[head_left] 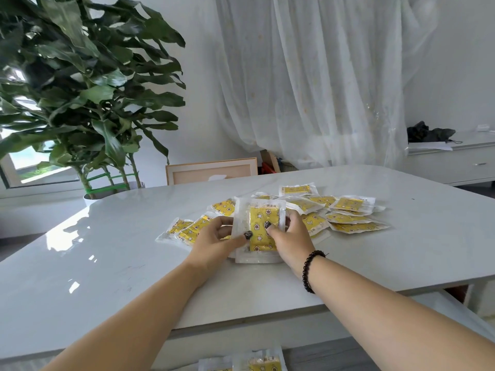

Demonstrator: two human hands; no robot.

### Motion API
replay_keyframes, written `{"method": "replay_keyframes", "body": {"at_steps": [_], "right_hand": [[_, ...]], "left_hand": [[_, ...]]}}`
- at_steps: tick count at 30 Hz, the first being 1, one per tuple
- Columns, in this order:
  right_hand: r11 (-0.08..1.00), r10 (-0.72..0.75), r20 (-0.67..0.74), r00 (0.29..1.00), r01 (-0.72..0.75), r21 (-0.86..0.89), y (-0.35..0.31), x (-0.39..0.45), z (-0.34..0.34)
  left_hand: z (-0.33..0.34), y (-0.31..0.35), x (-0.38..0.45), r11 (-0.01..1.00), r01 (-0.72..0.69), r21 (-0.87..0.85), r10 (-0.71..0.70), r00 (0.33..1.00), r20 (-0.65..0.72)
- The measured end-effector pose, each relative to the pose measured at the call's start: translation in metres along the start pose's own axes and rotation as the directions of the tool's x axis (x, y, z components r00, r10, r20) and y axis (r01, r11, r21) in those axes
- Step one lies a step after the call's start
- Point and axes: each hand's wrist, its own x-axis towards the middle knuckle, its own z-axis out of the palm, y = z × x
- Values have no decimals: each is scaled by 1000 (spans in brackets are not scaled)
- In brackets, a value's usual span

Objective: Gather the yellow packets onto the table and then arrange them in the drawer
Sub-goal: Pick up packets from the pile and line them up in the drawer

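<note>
Head view: both hands grasp one upright stack of packets standing on the table. The left hand clasps its left edge, thumb across the front; the right hand clasps the right edge, thumb on the yellow face. Loose yellow packets lie scattered just right of and behind the grip, and a few more lie just left of it, partly under the left hand. Below the grip, past the table's near edge, more packets show, perhaps in the drawer, though I cannot tell. To do this step well, I judge, tap the stack's bottom edge on the table to square it, keep both thumbs pressing so the slippery wrappers do not fan out, then add neighbours one side at a time.
</note>
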Motion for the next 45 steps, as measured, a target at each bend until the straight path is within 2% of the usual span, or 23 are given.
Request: {"method": "replay_keyframes", "body": {"at_steps": [3,6,9,10,12,14,16,18,21,23,24,26,28,30,31,34,35,36,38,41,43,45], "right_hand": [[999,-41,-5,999,41,4,0,-1,2],[996,23,16,1000,-24,81,-2,-2,1],[1000,24,66,998,-25,13,-1,-2,0],[1000,13,72,997,-12,-8,-1,-3,1],[1000,17,61,998,-16,-15,-3,-4,1],[999,48,10,999,-48,-16,-2,-3,-1],[997,72,-34,997,-72,-5,-1,-1,-1],[996,87,-47,995,-86,20,1,1,0],[994,106,-82,991,-103,45,4,2,0],[990,124,-107,987,-117,74,6,3,0],[989,129,-118,985,-120,84,6,4,-1],[988,128,-136,982,-114,105,7,4,-3],[986,128,-160,979,-109,126,6,3,-6],[983,136,-182,974,-109,150,7,4,-7],[981,140,-187,972,-110,161,8,4,-7],[980,145,-198,969,-113,163,8,6,-7],[980,148,-201,968,-116,163,9,7,-6],[979,154,-202,967,-122,163,9,8,-6],[979,157,-205,966,-125,163,10,9,-5],[980,156,-237,959,-120,160,9,9,-5],[983,157,-275,949,-123,139,7,8,-6],[984,159,-300,941,-125,129,7,8,-8]], "left_hand": [[1,-3,0,986,-74,147,75,997,-3],[2,-6,-1,927,-165,337,171,985,13],[4,-7,-1,865,-180,468,194,981,19],[5,-6,-1,877,-158,453,188,982,-22],[1,-4,2,937,-89,338,164,965,-203],[-12,-6,12,930,8,368,153,901,-406],[-28,-14,24,836,132,533,165,866,-472],[-40,-21,33,728,224,647,120,889,-443],[-48,-26,39,570,335,750,-27,920,-391],[-50,-25,39,435,369,821,-57,921,-385],[-50,-25,40,404,379,833,-51,918,-394],[-53,-23,40,418,422,804,-75,898,-433],[-59,-22,42,487,471,735,-120,870,-478],[-63,-18,41,581,467,667,-125,861,-494],[-64,-16,40,659,449,604,-112,852,-511],[-60,-4,38,918,330,221,-172,832,-528],[-57,1,38,951,292,104,-208,849,-487],[-51,6,38,959,276,61,-226,877,-424],[-38,7,38,926,295,236,-225,932,-284],[-16,2,38,763,289,578,-223,957,-184],[-9,0,40,704,282,652,-213,959,-185],[-9,2,42,714,290,637,-211,957,-200]]}}
